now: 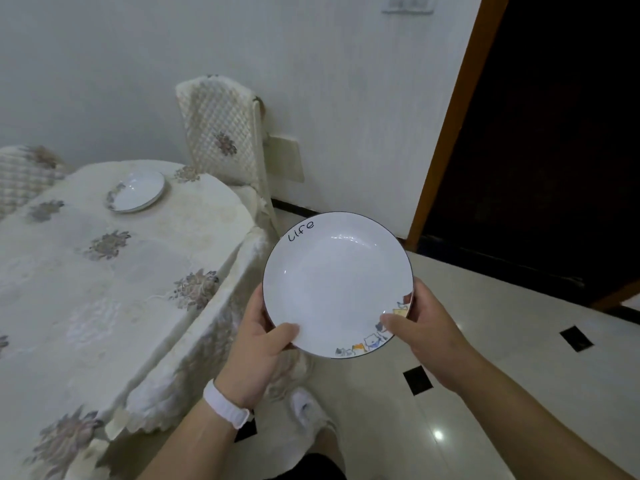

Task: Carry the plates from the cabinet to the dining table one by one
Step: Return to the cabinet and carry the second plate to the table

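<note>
Cream quilted cloth with grey flower patches covers the bench (114,271) on your left, and two padded chairs stand against its far side. Glossy pale floor tiles (485,341) with small black insets lie under you. Your round white ceramic plate (337,284), dark-rimmed, printed "Life" and edged with cartoon cats, hangs in the air just beside the bench's corner, clear of it. A second white plate with a floral rim (136,191) sits on the bench's far end. Your left hand (258,337), white wristband (227,403) behind it, clamps the near-left rim; your right hand (420,323) clamps the near-right rim.
</note>
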The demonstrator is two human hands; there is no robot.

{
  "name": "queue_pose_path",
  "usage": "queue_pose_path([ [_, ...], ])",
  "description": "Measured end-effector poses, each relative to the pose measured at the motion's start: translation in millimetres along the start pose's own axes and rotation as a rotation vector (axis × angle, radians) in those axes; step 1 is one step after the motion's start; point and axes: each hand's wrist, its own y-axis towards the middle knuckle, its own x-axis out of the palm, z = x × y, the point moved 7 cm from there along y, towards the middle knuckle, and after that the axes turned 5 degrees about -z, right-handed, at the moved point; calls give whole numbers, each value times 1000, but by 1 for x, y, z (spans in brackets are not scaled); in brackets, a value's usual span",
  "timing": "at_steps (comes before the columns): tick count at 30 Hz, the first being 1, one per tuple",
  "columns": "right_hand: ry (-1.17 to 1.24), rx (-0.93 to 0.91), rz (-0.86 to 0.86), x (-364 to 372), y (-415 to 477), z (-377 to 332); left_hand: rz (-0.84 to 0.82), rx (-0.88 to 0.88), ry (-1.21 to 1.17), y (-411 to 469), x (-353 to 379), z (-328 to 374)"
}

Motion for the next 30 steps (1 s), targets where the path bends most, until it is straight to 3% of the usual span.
queue_pose_path([
  [14, -93, 10, -181, 94, 197, -42, 112, 52, -94, 123, -147, 26],
  [30, -272, 2, -589, 269, 311, -49, 622, 97, -127, 75, -290, 37],
])
